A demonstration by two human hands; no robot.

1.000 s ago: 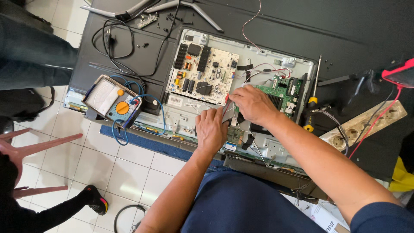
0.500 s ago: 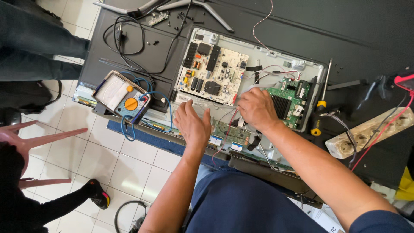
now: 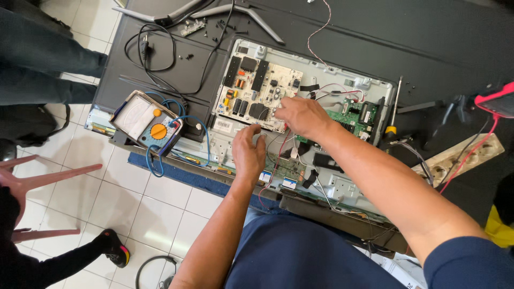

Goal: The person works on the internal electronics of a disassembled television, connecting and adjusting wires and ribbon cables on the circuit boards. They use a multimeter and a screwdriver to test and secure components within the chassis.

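Note:
A flat television lies face down with its back cover off, baring a metal chassis (image 3: 342, 190). On it sit a beige power board (image 3: 251, 88) and a green main board (image 3: 350, 115). My right hand (image 3: 300, 115) rests at the right edge of the power board, fingers pinched together, and a thin red wire (image 3: 270, 174) runs out from under it. My left hand (image 3: 249, 152) lies just below on the chassis with its fingers curled. Whether it holds anything is hidden.
An analog multimeter (image 3: 147, 126) with blue leads sits at the left of the panel. A yellow-handled screwdriver (image 3: 393, 115), a power strip (image 3: 460, 155) and a red phone (image 3: 495, 99) lie to the right. Another person's legs (image 3: 48, 64) stand at the left, a stool (image 3: 37, 179) below them.
Both hands have moved up and left from the lower boards. The right hand went from the green main board to the power board's edge.

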